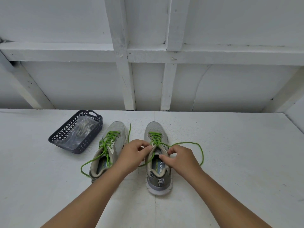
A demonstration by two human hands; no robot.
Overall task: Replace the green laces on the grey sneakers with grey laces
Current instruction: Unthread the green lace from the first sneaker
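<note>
White foam-board work surface (230,162), flat, backed by white painted timber framing (125,55). Landmark for everything below: the right-hand grey mesh sneaker (157,160), toe pointing away from the person, heel nearest.

Beside that sneaker, on its left: the second grey mesh sneaker (109,145), parallel, apart from it. Its green lace (107,145) is untied but threaded through the eyelets, ends trailing onto the board; likely parked until the first shoe is done.

Further left and slightly beyond: a dark perforated plastic basket (77,130), holding a clear plastic bag with pale laces (83,127) inside. Probably the grey replacements, kept in reach; not yet opened, as far as I can tell.

On the landmark sneaker: green lace (155,137) loosened, one end looping wide to the right, the other passing left.

Left hand (133,152): fingers curled, thumb and forefinger pinching at the upper eyelets, apparently on the lace.

Right hand (179,158): fingers curled at the opposite side of the tongue, pinching lace or collar; which one, cannot tell.

Judgement: early stage, unthreading the first shoe.
</note>
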